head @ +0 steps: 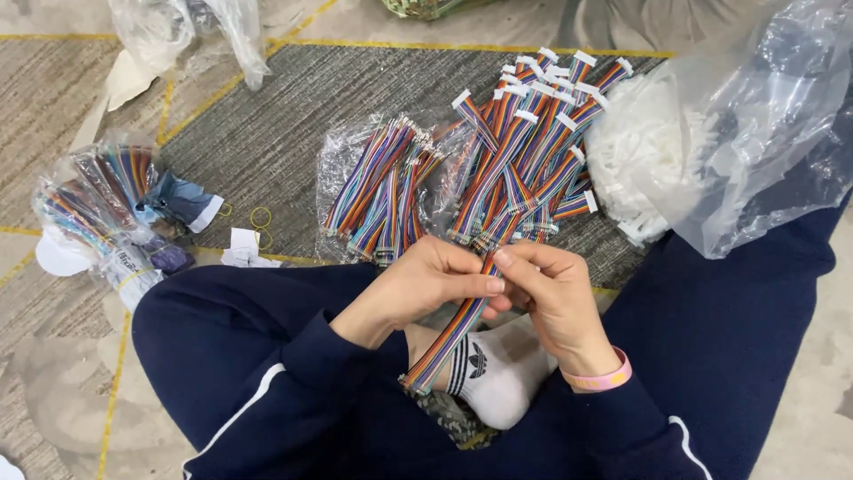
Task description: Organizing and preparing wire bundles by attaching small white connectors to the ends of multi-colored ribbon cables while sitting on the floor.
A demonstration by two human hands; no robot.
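I sit cross-legged on a mat. My left hand (426,284) and my right hand (555,289) meet in front of me, both pinching the top end of a rainbow ribbon cable (449,336) that hangs down over my white sock. Just beyond my hands lies a pile of ribbon cables with white connectors (533,133). To its left, more ribbon cables without connectors (382,182) rest on a clear plastic wrapper.
A clear bag of white connector housings (657,160) sits at the right. A bundle of bagged cables (98,204) lies at the left, with paper scraps and rubber bands (260,217) nearby. Another plastic bag (178,31) is at the top left.
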